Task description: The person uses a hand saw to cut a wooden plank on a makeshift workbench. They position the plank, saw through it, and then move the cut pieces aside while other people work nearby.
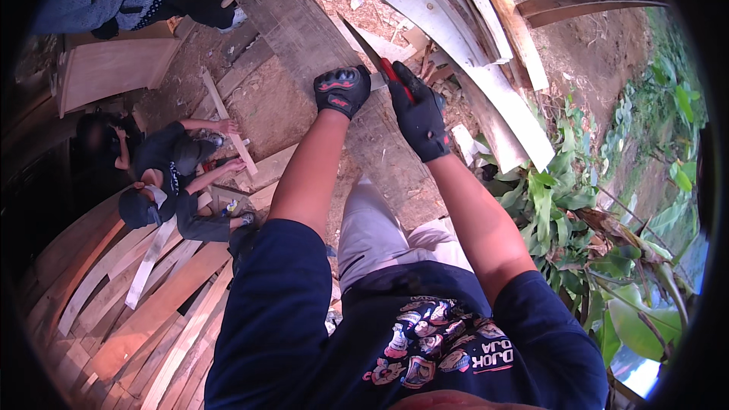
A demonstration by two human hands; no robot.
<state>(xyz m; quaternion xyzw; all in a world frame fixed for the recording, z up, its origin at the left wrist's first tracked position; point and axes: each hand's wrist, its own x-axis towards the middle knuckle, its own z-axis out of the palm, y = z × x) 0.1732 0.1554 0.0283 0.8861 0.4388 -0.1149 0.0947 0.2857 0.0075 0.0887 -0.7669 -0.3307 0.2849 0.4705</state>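
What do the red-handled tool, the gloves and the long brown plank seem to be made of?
Red-handled tool: dark, thin, tapering blade, probably steel; evenly bright red grip, likely plastic or rubber.
Gloves: matte black, likely fabric, with a raised knuckle guard on the left one, perhaps rubber or plastic.
Long brown plank: apparently wood, unvarnished, from its dull, patchy surface.

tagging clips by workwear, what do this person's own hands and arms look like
The left hand and right hand wear black gloves with small red markings; the left glove has a ridged knuckle area. Dark navy short sleeves cover the upper arms; both forearms are bare.
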